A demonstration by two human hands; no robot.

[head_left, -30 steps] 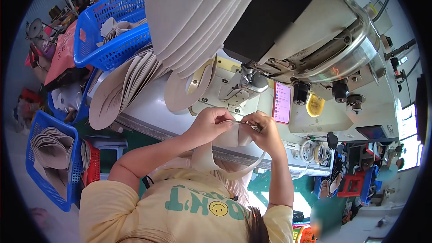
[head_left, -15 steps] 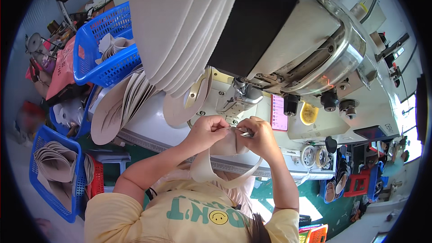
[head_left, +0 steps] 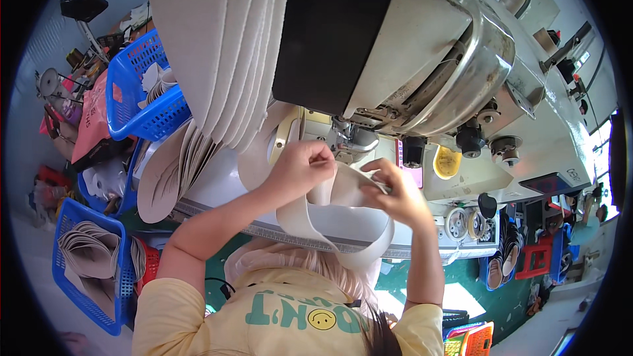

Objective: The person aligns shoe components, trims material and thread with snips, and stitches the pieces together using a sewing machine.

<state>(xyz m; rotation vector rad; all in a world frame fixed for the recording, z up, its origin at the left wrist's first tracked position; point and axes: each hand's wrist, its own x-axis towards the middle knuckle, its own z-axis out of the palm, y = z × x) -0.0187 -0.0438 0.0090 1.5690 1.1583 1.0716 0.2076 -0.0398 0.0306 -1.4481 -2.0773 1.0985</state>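
Beige strip held at the sewing machine

The curved beige strip (head_left: pixel 330 214) is pinched by the left hand (head_left: pixel 300 170) and right hand (head_left: pixel 395 191), both closed, at six o'clock of the sewing machine (head_left: pixel 422 59). Fingers could be caught near the needle if fed carelessly.

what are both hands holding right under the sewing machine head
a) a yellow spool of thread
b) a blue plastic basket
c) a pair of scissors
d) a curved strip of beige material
d: the left hand and the right hand both pinch a curved beige strip that loops down between them, just below the sewing machine head; the blue baskets sit off to the left, untouched.
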